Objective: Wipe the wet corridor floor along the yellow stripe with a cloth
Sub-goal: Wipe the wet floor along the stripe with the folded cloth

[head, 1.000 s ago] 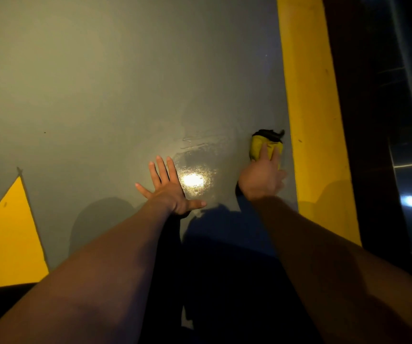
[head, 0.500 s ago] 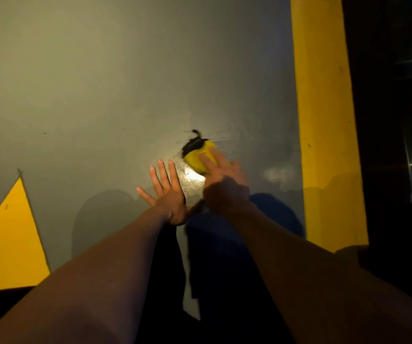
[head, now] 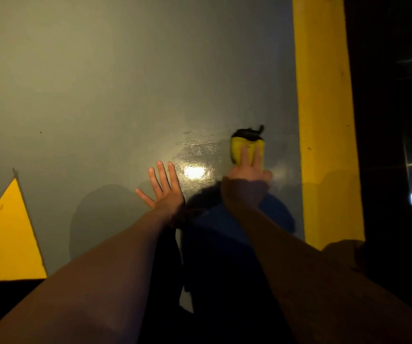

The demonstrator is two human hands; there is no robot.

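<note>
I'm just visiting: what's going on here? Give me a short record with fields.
Setting: grey floor, dim light
Cloth: yellow cloth with a dark edge, on the floor left of the yellow stripe, apart from it
Right hand: fingers pressing on the cloth
Left hand: flat on the floor, fingers spread
Wet patch: shiny streaks between the hands
Other marking: yellow triangle, lower left

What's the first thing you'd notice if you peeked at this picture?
The bright yellow stripe down the right side of the grey floor jumps out first. Next comes the shiny white glare on the wet patch between the hands. The right hand presses a yellow cloth down near the stripe, while the left hand lies flat with fingers spread.
</note>
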